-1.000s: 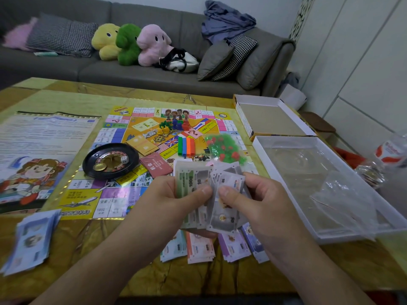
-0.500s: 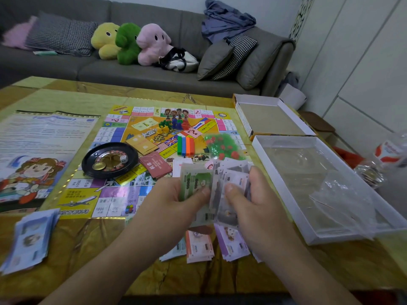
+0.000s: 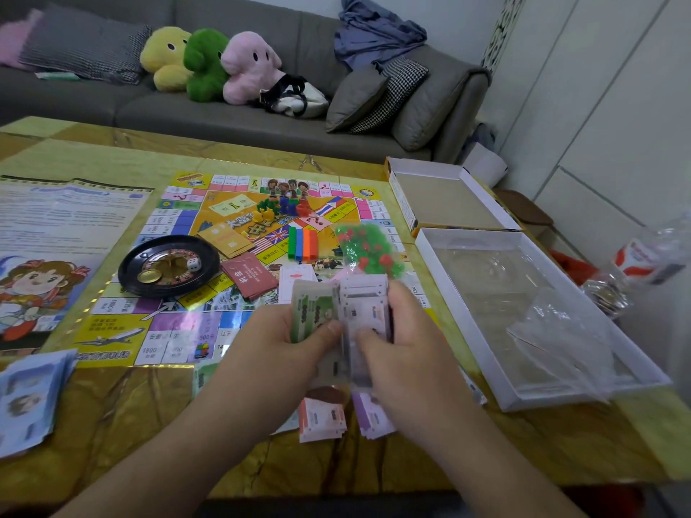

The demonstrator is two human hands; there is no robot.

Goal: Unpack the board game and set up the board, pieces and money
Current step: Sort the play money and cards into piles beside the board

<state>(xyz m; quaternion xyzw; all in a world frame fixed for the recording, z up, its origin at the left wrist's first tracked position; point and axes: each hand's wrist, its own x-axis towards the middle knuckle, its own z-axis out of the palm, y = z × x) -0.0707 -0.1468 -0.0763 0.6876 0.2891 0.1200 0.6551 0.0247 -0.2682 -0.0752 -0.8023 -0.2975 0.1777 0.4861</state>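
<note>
The colourful game board (image 3: 179, 218) lies flat on the table. On it sit a black roulette wheel (image 3: 168, 265), a dark red card deck (image 3: 249, 274), coloured sticks (image 3: 303, 243), small figures (image 3: 284, 207) and a bag of red and green pieces (image 3: 368, 248). Above the board's near edge my left hand (image 3: 276, 342) and my right hand (image 3: 407, 345) both grip a fanned stack of play money (image 3: 347, 308), thumbs on top. Sorted money piles (image 3: 323, 418) lie on the table under my hands. Another blue pile (image 3: 28, 400) lies at the near left.
A rules sheet (image 3: 56, 233) lies left of the board. The white box tray (image 3: 486, 368) with clear plastic and the box lid (image 3: 448, 203) stand to the right. A grey sofa (image 3: 261, 117) with plush toys runs behind the table. Plastic bags (image 3: 643, 263) lie far right.
Both hands have drawn closer together over the money stack, narrowing the fan. The right hand has shifted left over the notes. Nothing else on the table has moved.
</note>
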